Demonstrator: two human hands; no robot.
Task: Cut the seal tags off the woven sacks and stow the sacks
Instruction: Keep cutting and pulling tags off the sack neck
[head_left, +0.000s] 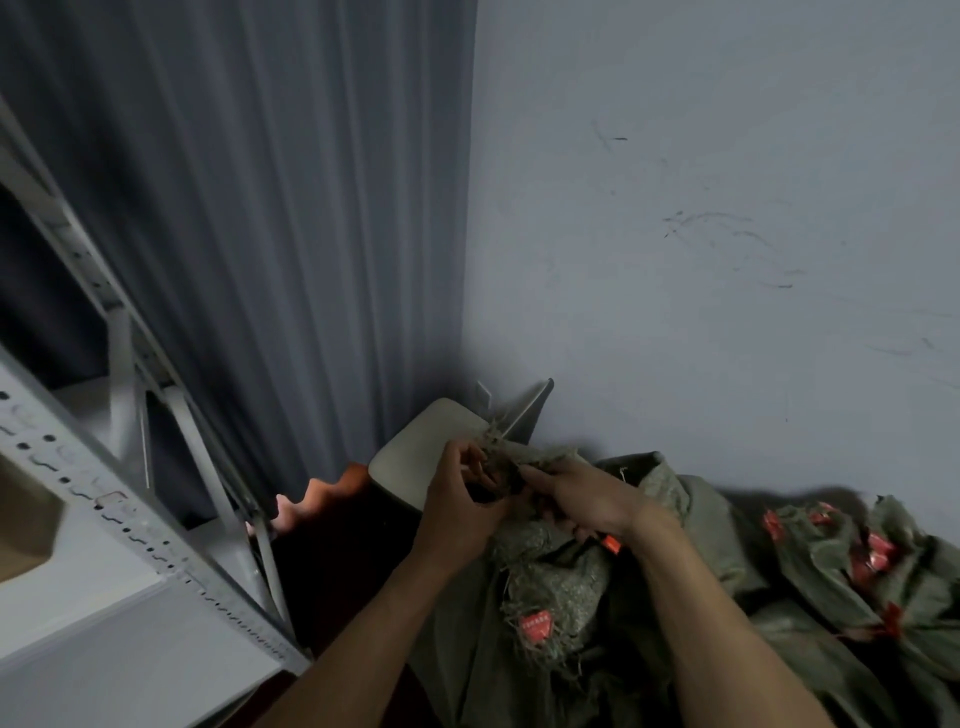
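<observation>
Head view, looking down into a room corner: both hands meet at the bunched neck of a green sack (561, 582) that lies heaped in front of the person. The left hand (462, 501) is clenched round a dark thing (485, 493). By the task it is probably the cutter, but blur hides its shape. The right hand (589, 499) reaches in from the right, its fingers closed on the sack's neck just beside the left hand's knuckles.

From this grip the neck runs up and away from the person, ending in a frayed mouth (501, 441) just beyond the fingertips. A red tag (612, 544) shows under the right wrist, on the person's side of the grip and to the right of the dark thing. It lies nearer the right hand than the left. A second tag (536, 623) sits lower on the same heap, well apart from both hands.

If the tag by the wrist is the one to be cut, I judge the left hand must bring its tool rightward and toward the body, across the neck rather than along it, while the right hand holds the cloth taut. Whether a cord joins that tag to the neck cannot be told.

More sacks (909, 587) with red tags lie piled to the right against the wall (727, 208). A pale seat (415, 452) stands behind the hands, with a metal rack (156, 519) and a curtain (260, 208) to the left.
</observation>
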